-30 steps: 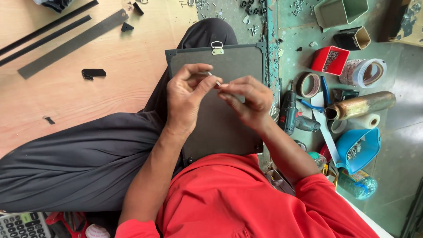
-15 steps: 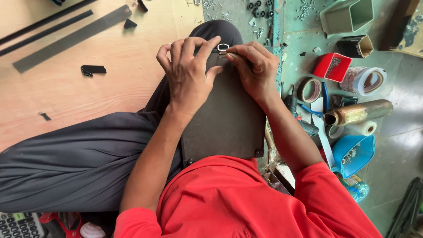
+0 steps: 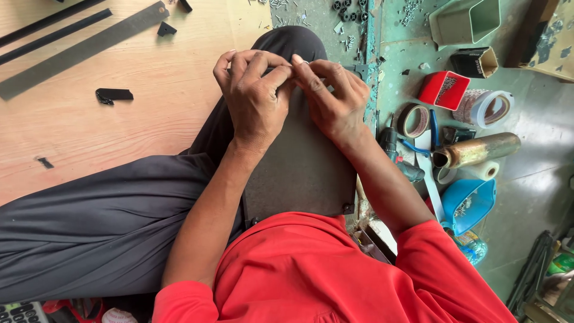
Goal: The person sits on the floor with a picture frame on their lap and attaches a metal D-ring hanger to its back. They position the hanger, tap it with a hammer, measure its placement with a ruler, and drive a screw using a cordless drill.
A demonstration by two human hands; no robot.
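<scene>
1. While the flat dark grey backing board (image 3: 305,167) rests on the lap, both hands pinch a small metal hanger clip (image 3: 304,61) at its far edge.
2. Left hand (image 3: 254,98) fingertips clamp beside the clip; steady there.
3. Right hand (image 3: 332,101) presses squarely from the opposite side.

Dark board (image 3: 302,170) on the lap: matt grey, smooth, looks like hardboard or card backing. Trousers (image 3: 101,221): dark grey woven cloth, slight sheen. Shirt (image 3: 311,275): red knit cloth, matt. Floor panel (image 3: 119,131): pale wood, smooth, visible grain. Long strip (image 3: 78,51) on it: flat grey metal, dull. Right-side floor (image 3: 538,173): green painted surface, worn and chipped. Small tray (image 3: 443,90): red glossy plastic. Scoop (image 3: 469,203): blue glossy plastic. Cylinder (image 3: 478,149): brass-coloured metal, tarnished. Tape roll (image 3: 412,119): brown, glossy. Open box (image 3: 465,21): grey-green plastic, matt.
</scene>
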